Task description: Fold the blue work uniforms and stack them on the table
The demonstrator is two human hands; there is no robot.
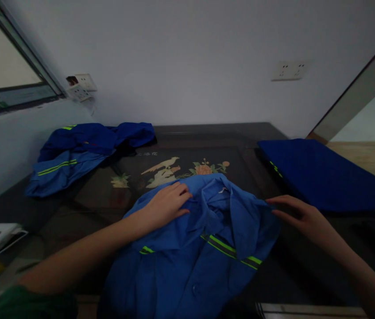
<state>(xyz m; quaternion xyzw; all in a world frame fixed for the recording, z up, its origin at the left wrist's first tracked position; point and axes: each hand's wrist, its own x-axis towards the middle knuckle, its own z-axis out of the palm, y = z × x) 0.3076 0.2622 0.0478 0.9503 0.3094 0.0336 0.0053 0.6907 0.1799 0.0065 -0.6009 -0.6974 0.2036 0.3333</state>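
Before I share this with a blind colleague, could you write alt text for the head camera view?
A person's left hand rests on a blue shirt with yellow-green stripes on a dark table; the right hand is at the shirt's shoulder edge. Crumpled blue clothing lies at far left, and a flat, darker blue cloth at right.

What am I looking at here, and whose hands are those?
It's one picture, from a camera worn on a person's head, looking forward and down. There's no robot: those are that person's own bare hands. The left hand lies on a blue work shirt with yellow-green stripes. The right hand touches its shoulder edge with the fingertips. The shirt lies on a dark table decorated with a bird and flowers. More blue clothes lie crumpled at the back left, and a flat blue piece at the right.
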